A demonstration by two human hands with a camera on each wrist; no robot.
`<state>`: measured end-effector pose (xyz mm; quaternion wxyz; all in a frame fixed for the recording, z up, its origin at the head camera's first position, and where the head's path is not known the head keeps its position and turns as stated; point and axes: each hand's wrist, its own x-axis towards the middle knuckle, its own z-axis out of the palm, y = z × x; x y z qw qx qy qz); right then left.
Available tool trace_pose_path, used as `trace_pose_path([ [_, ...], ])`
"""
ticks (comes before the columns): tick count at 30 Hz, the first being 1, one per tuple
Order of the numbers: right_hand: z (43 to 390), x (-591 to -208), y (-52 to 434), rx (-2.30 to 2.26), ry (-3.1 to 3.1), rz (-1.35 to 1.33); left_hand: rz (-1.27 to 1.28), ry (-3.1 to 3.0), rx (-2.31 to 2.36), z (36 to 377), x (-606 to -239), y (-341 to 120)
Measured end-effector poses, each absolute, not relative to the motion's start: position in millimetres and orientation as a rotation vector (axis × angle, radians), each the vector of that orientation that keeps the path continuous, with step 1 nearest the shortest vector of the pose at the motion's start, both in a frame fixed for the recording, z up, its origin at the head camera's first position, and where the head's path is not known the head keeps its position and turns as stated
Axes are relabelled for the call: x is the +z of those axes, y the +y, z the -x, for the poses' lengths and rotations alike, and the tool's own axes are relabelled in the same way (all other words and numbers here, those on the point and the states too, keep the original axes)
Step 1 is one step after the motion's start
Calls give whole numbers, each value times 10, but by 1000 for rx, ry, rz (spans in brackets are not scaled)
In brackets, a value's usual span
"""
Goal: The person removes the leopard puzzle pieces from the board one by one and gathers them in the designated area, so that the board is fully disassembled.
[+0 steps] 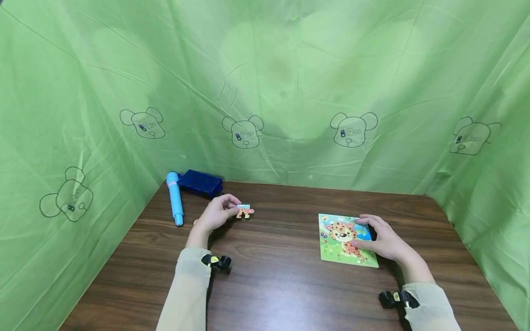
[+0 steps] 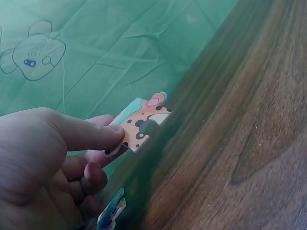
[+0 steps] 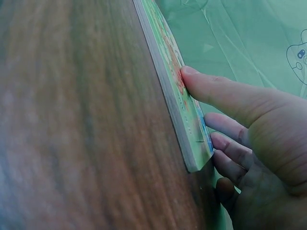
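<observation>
1. As seen in the head view, pinches a spotted puzzle piece [image 1: 245, 211] in the left hand [image 1: 215, 214], well left of the puzzle board [image 1: 331, 250] and about level with its far edge.
2. Judge the deciding relation as the sideways gap from piece to board, with table [image 1: 281, 294] between. Read the piece as lying just past the left fingertips, on the side toward the board.
3. Log the left hand as nearer to the piece, in contact; log the right hand [image 1: 381, 239] as nearer to the board, touching it.
4. Grasps the piece with left thumb [image 2: 98, 135] on the printed face and fingers behind.
5. Rests right thumb [image 3: 220, 89] on the board's face, other fingers relaxed by the board's right side; shows no closed grip.
6. Note the piece's long axis: roughly left-right, rounded knob end pointing toward the board, notch along the lower side in the head view.
7. Note the board: looks flat, nearly square, no clear long axis; printed leopard [image 1: 342, 234] head-end toward the far edge.
8. Spot another printed edge [image 2: 111, 211] below the curled left fingers; cannot tell whether held.
9. Also log, far left of the board: light-blue microphone [image 1: 175, 200], dark-blue box [image 1: 200, 182].
</observation>
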<state>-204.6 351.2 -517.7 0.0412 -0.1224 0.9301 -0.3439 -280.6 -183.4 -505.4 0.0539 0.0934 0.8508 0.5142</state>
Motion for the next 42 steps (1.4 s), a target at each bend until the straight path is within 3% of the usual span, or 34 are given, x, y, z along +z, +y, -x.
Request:
trace_pose_path([
  [42,2048,-5162,3495,-1061,2846,365,-363,2809,1156,2847,-5174,-1764],
])
